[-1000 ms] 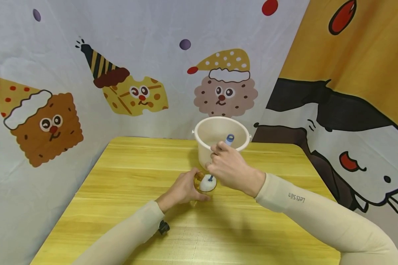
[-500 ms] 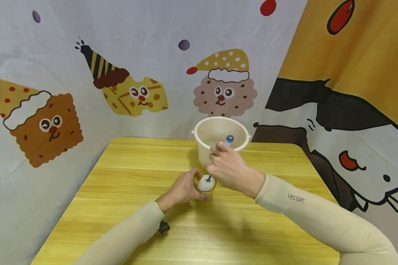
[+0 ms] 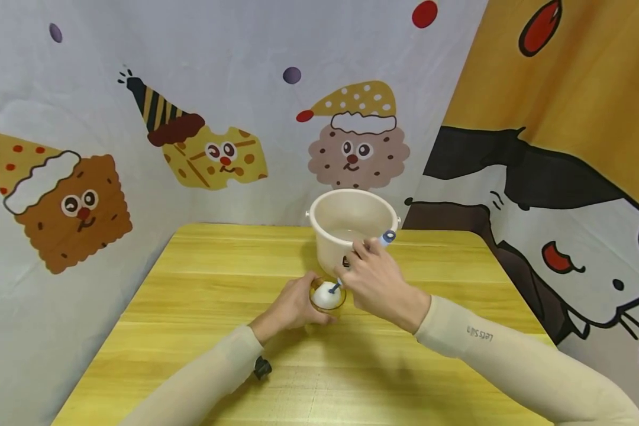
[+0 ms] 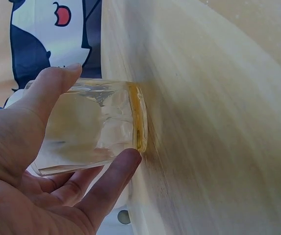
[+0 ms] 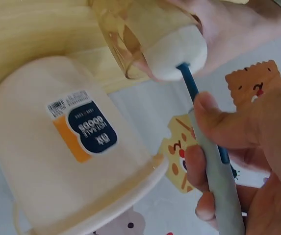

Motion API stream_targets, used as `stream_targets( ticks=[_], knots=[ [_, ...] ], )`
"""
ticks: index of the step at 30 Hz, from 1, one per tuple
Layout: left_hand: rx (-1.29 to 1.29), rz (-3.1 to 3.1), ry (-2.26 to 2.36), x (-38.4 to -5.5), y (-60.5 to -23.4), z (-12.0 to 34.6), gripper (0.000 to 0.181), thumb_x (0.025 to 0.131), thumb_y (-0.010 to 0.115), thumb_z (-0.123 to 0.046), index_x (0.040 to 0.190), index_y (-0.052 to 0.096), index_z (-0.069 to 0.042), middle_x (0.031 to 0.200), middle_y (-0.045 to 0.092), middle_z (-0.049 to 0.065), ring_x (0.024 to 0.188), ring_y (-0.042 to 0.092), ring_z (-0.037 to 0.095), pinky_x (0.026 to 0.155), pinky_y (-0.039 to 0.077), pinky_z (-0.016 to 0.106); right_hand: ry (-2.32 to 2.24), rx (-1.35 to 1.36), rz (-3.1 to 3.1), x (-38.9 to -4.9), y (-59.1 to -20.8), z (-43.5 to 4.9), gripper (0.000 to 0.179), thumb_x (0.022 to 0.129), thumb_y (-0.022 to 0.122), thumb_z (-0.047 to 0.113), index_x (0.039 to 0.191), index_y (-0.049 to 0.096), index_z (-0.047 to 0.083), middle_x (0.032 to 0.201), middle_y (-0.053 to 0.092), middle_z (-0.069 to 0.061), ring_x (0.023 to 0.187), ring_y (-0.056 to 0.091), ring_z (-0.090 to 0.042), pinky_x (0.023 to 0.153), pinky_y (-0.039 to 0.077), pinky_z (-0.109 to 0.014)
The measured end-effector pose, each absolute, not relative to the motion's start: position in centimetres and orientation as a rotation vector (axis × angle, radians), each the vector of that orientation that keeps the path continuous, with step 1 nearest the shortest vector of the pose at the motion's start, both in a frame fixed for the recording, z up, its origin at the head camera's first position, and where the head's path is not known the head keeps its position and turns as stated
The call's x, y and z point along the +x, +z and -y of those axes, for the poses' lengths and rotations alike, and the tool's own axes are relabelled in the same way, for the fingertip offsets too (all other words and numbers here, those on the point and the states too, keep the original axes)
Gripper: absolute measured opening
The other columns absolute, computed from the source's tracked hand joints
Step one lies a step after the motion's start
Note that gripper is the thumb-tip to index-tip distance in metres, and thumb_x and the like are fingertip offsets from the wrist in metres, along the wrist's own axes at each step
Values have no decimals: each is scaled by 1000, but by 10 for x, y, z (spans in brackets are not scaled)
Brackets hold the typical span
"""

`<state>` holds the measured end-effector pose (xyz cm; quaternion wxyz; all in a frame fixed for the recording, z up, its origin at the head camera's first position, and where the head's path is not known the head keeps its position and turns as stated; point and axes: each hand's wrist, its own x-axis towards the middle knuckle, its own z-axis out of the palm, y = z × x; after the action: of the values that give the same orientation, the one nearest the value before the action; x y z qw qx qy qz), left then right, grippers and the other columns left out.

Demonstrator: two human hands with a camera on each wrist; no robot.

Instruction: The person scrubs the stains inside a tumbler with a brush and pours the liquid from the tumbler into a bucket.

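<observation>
My left hand (image 3: 297, 303) grips a clear amber-tinted glass (image 4: 86, 127) from its left side; the left wrist view shows the thumb and fingers around its wall, its base at the tabletop. In my right hand (image 3: 380, 287) is a sponge cup brush; the fingers wrap its pale handle (image 5: 221, 186), and the thumb lies along it. The brush's white sponge head (image 5: 172, 56) sits at the mouth of the glass, partly inside. From the right hand the handle's blue looped end (image 3: 388, 237) sticks out, tilted to the right.
A cream bucket (image 3: 330, 248) with a label (image 5: 89, 127) stands just behind the glass and close to the right hand. Under everything is a yellow wood-grain table (image 3: 218, 266). A printed cartoon curtain (image 3: 218, 71) hangs behind it. A small black object (image 3: 262, 367) shows by the left wrist.
The brush handle has tipped further right, and its looped end has moved right and down. The sponge head has risen in the glass and shifted slightly left. My left hand has barely moved.
</observation>
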<state>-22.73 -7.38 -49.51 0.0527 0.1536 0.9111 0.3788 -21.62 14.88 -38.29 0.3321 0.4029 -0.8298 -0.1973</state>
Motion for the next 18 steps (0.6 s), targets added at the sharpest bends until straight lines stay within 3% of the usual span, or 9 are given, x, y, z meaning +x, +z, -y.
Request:
stream_targets(
  ticks=[10, 18],
  knots=[
    [485, -2761, 1159, -229, -496, 74, 84, 77, 113, -35, 139, 64, -6, 133, 81, 13, 114, 78, 26, 98, 69, 46, -379, 992, 2213, -214, -398, -156, 32, 88, 100, 41, 99, 80, 19, 94, 78, -9, 98, 65, -32, 96, 52, -49],
    [499, -2769, 1142, -229, -496, 74, 84, 77, 113, -36, 139, 64, -8, 132, 81, 10, 113, 78, 25, 97, 69, 45, -372, 945, 2196, -214, -404, -156, 41, 87, 101, 48, 105, 80, 18, 93, 78, -11, 95, 65, -31, 93, 51, -45]
  ],
)
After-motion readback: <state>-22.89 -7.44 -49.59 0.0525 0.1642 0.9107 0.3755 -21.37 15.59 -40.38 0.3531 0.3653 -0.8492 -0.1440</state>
